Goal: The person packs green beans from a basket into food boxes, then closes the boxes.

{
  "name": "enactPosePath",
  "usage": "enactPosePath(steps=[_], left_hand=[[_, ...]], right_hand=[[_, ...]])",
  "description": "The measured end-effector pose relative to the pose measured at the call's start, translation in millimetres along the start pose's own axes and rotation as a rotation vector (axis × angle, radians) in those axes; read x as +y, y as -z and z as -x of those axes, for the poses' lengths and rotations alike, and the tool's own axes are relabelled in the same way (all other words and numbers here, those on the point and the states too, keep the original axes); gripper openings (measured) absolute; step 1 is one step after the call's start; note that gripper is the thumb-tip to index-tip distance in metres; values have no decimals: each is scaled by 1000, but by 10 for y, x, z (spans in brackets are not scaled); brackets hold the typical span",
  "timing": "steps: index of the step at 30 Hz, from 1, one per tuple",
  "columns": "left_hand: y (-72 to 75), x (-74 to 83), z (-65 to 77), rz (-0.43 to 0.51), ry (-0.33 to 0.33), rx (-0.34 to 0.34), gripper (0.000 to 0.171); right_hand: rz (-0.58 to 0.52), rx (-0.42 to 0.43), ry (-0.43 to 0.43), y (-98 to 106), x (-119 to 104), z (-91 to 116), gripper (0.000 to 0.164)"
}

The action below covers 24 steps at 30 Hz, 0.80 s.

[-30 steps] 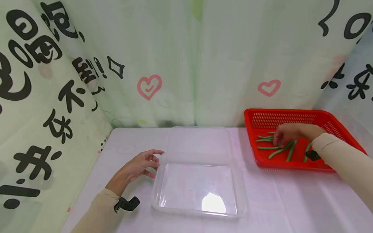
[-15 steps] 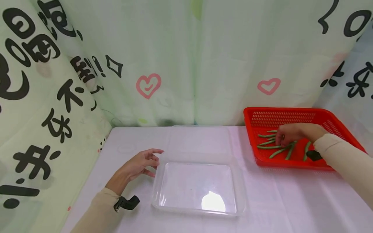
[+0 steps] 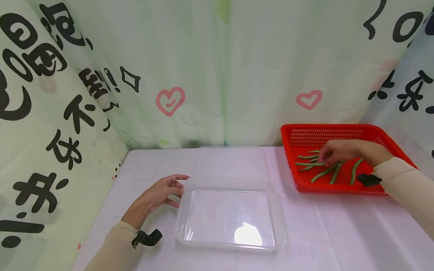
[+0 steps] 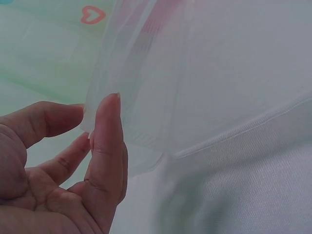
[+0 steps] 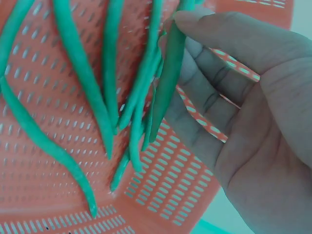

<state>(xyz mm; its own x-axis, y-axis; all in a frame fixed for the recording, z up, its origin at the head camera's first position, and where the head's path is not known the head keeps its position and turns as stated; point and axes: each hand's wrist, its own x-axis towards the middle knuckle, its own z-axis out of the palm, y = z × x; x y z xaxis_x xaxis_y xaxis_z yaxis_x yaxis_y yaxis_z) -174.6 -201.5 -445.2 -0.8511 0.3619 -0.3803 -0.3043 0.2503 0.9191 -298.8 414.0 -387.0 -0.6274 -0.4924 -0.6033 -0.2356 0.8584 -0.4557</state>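
My left hand (image 3: 162, 194) is at the left side of a clear plastic container (image 3: 234, 246), near its far corner. In the left wrist view its thumb and fingers lie on either side of the container's edge (image 4: 141, 73), pinching it lightly. Over the red plastic basket (image 3: 339, 127), my right hand (image 3: 342, 149) reaches down among several green beans (image 3: 324, 174). The right wrist view shows one green bean (image 5: 170, 73) pinched between thumb and fingertips, its lower end pointing down past other beans. Its upper end is hidden by the thumb.
A white cloth (image 3: 312, 233) covers the table. Behind it hangs a pale green curtain (image 3: 203, 56) with black characters and pink hearts, folding round at both sides. The basket stands at the back right, its slotted walls raised around the beans.
My right hand has risen slightly inside the basket, its wrist now farther right, and beans at its fingertips have shifted. Left hand and container stay put; the head view has moved slightly.
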Motion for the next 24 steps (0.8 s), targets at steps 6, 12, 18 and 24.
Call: enactPosePath(steps=[6,12,18,24], left_hand=[[3,-31,4,5,1,-5,56],[6,-32,19,17,-3,-13,58],[7,-21,21,13,-8,-9,55],[-5,-15,14,13,-16,0,53]], right_hand=[[-43,156,38,-21,-44,195,27],[-56,291,125,-71,-91,413,26],[-49,382,144,-127,-169,545,26],[-57,443,111,-179,-257,629,26]])
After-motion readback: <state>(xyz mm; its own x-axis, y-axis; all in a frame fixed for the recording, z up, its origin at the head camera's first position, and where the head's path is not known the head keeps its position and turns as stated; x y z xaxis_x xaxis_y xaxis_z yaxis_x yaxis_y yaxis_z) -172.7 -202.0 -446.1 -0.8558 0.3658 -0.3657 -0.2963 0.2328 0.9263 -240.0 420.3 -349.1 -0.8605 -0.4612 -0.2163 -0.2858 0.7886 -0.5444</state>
